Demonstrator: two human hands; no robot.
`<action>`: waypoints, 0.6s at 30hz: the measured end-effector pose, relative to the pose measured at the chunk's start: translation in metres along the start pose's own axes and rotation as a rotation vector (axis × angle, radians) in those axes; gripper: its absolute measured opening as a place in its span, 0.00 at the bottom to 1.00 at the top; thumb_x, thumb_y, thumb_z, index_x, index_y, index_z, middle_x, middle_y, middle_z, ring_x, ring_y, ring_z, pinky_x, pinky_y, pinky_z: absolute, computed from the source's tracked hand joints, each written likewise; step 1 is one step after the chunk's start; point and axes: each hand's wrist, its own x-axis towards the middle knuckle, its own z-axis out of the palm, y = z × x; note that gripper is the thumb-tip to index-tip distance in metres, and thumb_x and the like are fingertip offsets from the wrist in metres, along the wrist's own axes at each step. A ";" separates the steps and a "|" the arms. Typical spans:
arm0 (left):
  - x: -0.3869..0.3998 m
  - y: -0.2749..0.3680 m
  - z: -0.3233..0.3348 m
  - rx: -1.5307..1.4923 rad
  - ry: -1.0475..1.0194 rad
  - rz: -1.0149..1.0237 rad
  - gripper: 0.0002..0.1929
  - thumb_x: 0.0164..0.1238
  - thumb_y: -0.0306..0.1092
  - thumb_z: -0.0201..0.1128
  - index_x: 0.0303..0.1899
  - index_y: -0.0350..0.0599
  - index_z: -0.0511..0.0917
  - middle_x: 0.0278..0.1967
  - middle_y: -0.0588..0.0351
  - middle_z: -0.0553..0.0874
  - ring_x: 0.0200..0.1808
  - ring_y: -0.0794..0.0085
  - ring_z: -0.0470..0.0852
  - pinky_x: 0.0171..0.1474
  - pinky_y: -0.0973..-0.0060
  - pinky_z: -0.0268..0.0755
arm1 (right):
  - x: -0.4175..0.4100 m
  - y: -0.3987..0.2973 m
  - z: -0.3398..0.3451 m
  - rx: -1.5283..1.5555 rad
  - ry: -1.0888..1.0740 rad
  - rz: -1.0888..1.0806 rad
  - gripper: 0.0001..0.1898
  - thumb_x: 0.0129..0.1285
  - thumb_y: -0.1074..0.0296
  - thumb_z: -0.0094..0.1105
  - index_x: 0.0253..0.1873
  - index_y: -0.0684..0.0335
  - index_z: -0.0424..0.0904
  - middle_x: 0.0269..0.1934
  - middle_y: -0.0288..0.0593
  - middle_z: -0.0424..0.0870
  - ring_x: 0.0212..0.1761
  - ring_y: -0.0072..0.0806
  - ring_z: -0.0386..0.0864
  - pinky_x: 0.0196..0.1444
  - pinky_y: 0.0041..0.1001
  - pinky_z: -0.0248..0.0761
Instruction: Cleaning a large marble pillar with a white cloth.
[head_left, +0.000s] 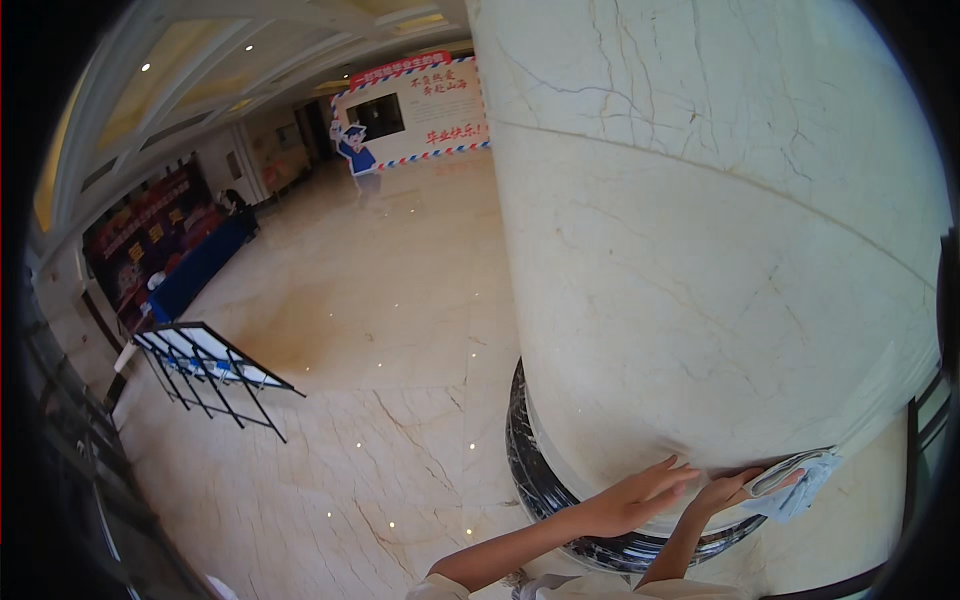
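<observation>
A round, cream marble column (697, 285) with brown veins fills the right of the view. My right hand (726, 491) grips a folded cloth (795, 480), pale grey and bluish-white, against the lower part of the column. Part of that hand is hidden by the cloth's folds. To its left, my left hand (646, 487) holds nothing; its fingers are extended, with the thumb apart. It is close to the column's surface, but I cannot tell whether it touches. Below both forearms curves the column's black marble base (551, 476), veined in white.
Glossy beige marble floor (360, 450) spreads leftward. A black-framed display stand (214, 371) with slanted panels is at the left. Behind it are a blue-draped table (202, 266) and a dark printed backdrop (154, 225). A printed board (420, 109) with a cartoon graduate cutout (358, 154) stands far back.
</observation>
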 end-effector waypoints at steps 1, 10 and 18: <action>-0.007 0.001 -0.017 0.159 0.091 0.036 0.28 0.76 0.51 0.40 0.66 0.40 0.61 0.68 0.42 0.61 0.69 0.54 0.62 0.65 0.62 0.57 | -0.005 0.002 0.004 0.130 0.041 0.045 0.26 0.73 0.69 0.33 0.73 0.67 0.44 0.73 0.52 0.43 0.74 0.42 0.46 0.72 0.35 0.43; 0.046 -0.010 -0.193 0.930 1.172 0.495 0.29 0.73 0.38 0.39 0.68 0.29 0.48 0.70 0.32 0.47 0.71 0.44 0.47 0.70 0.55 0.39 | -0.002 0.016 0.000 0.220 0.147 0.241 0.30 0.74 0.56 0.39 0.68 0.78 0.52 0.69 0.56 0.56 0.65 0.38 0.62 0.66 0.30 0.56; 0.072 -0.018 -0.204 0.880 1.011 0.742 0.34 0.71 0.42 0.40 0.69 0.26 0.42 0.70 0.30 0.41 0.71 0.40 0.43 0.70 0.50 0.34 | -0.030 -0.046 0.034 -0.095 0.187 -0.180 0.28 0.73 0.61 0.37 0.71 0.73 0.48 0.72 0.56 0.49 0.74 0.47 0.44 0.72 0.38 0.36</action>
